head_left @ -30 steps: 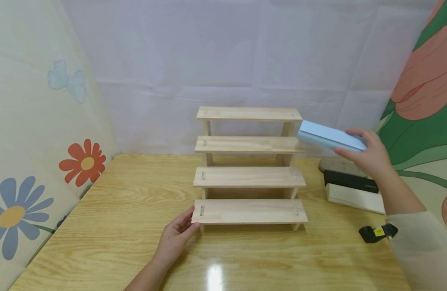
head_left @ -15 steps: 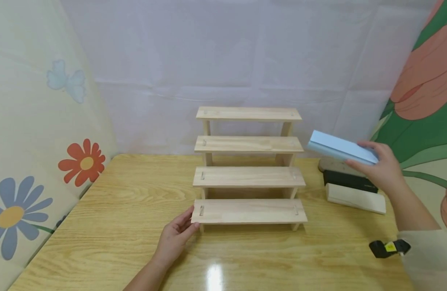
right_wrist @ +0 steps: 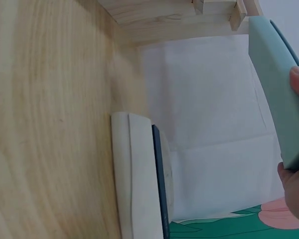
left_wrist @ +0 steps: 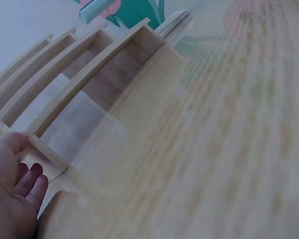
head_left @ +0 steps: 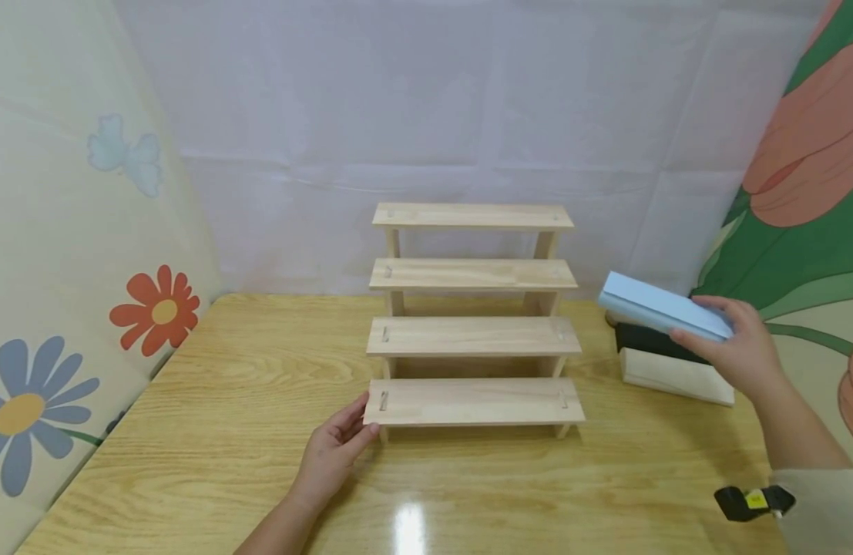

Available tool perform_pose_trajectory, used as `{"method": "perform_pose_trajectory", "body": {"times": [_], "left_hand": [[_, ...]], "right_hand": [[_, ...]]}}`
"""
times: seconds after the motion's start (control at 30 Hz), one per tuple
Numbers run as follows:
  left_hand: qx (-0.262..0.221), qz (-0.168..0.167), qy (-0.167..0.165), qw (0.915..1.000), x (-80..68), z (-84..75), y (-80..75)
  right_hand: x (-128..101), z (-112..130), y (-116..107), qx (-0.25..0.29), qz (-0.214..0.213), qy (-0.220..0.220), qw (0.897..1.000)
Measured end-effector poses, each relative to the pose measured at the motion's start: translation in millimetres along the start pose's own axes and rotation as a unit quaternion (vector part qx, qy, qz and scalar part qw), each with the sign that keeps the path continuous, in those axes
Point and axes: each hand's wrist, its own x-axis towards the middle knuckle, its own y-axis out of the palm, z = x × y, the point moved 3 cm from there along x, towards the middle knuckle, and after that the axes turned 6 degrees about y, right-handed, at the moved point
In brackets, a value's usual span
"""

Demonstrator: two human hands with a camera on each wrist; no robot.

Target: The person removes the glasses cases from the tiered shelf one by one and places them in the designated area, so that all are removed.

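A four-tier wooden step shelf (head_left: 475, 401) stands in the middle of the table. My left hand (head_left: 331, 455) holds the left front corner of its lowest tier, the thumb at the front edge and the fingers along the side. In the left wrist view, that hand (left_wrist: 12, 181) shows the thumb against the shelf's end with other fingers loosely bent below. To the right of the shelf, my right hand (head_left: 741, 347) grips the right end of a light blue glasses case (head_left: 665, 304), held tilted in the air. The right wrist view shows the case (right_wrist: 279, 89) apart from the shelf.
Below the raised case, a white case (head_left: 676, 376) and a black case (head_left: 637, 339) lie side by side on the wooden table (head_left: 246, 385). A third, greyish one is mostly hidden behind them. A white cloth (head_left: 329, 92) hangs at the back, with flowered cloths at both sides.
My right hand has moved rightward, down and towards me with the light blue glasses case, away from the shelf's upper tiers. My left hand has stayed at the lowest tier's corner.
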Motion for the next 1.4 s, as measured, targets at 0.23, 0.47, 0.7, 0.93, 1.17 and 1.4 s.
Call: {"method": "perform_pose_trajectory", "body": {"times": [0.23, 0.47, 0.7, 0.93, 1.17, 1.4], "left_hand": [[-0.004, -0.003, -0.002, 1.0000, 0.8, 0.5, 0.6], [0.004, -0.006, -0.003, 1.0000, 1.0, 0.7, 0.5], [0.003, -0.007, -0.001, 1.0000, 0.5, 0.4, 0.2], [0.006, -0.009, -0.001, 0.9999, 0.8, -0.6, 1.0], [0.013, -0.007, -0.002, 0.9999, 0.8, -0.9, 0.8], [0.008, -0.004, -0.006, 0.9999, 0.8, 0.2, 0.5]], "right_hand": [[-9.7, -14.0, 6.4, -0.005, -0.007, 0.002, 1.000], [-19.3, -28.7, 13.2, -0.002, -0.013, 0.002, 1.000], [-30.3, -42.0, 19.2, 0.006, -0.036, -0.015, 0.999], [-40.0, -55.2, 26.6, 0.015, -0.028, 0.003, 1.000], [-48.2, -64.8, 29.1, -0.001, -0.032, 0.001, 0.999], [-55.6, -75.0, 33.7, -0.008, -0.033, 0.013, 0.999]]}}
